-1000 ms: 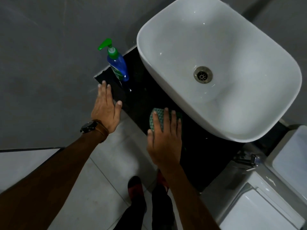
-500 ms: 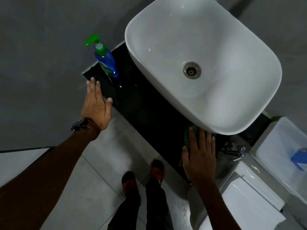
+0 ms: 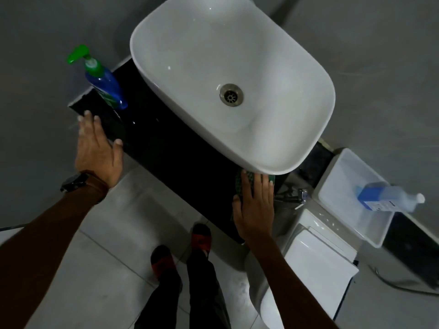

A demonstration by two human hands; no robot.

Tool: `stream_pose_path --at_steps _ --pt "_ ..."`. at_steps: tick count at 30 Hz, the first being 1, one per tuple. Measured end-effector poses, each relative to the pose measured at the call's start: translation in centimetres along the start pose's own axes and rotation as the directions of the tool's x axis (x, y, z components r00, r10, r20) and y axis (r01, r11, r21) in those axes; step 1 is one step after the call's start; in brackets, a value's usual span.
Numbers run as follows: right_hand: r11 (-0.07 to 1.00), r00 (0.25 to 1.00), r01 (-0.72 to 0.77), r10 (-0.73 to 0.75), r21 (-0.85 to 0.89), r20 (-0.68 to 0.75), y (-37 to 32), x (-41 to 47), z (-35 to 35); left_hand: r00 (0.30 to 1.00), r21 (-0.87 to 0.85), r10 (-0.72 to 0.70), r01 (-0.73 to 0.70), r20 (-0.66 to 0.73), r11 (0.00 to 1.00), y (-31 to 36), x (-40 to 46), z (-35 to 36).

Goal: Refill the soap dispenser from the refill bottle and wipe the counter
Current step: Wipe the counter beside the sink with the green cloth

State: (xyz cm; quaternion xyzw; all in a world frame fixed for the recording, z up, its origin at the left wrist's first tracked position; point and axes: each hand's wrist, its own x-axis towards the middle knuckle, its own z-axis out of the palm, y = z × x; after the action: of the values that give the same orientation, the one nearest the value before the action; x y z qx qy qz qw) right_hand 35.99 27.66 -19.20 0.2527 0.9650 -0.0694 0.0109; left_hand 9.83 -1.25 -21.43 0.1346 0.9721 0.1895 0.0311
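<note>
Landmark: the white basin (image 3: 297, 96). I judge the task to be in its wiping stage. My right hand (image 3: 255, 207) lies flat, fingers straight and close together, pressing a green cloth (image 3: 240, 181) onto the black table (image 3: 171, 148) at the basin's near right corner; the fingertips reach just under the rim. My left hand (image 3: 98, 148) rests with fingers spread and straight on the table edge to the basin's left, holding nothing.

Refill status: the soap dispenser (image 3: 102, 79) stands upright on the table just left of the basin, green pump head fitted. Its blue body is opaque here, so I cannot tell the fill level. The refill bottle (image 3: 389, 198) lies on its side in a white tray (image 3: 337, 176) to the basin's right, well apart from the dispenser. It appears to hold pale blue liquid; whether its cap is on is unclear.

Remaining, as judged: finish wiping the table strip in front of the basin.
</note>
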Motion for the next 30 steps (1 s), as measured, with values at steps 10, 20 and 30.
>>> stream_pose_path --at_steps 10,20,30 --pt "0.972 0.974 0.227 -0.227 0.063 -0.003 -8.3 -1.1 2.2 0.999 -0.01 0.007 -0.008 -0.041 1.0 -0.2 0.2 0.5" --pt "0.892 0.9 0.431 -0.435 0.136 0.002 -18.1 6.7 2.2 0.999 -0.026 0.016 -0.017 -0.036 1.0 -0.8 0.3 0.9" --pt "0.838 0.84 0.538 -0.542 0.095 0.031 -24.4 11.6 2.3 1.0 -0.094 -0.003 0.006 0.026 0.996 -1.3 0.5 0.3"
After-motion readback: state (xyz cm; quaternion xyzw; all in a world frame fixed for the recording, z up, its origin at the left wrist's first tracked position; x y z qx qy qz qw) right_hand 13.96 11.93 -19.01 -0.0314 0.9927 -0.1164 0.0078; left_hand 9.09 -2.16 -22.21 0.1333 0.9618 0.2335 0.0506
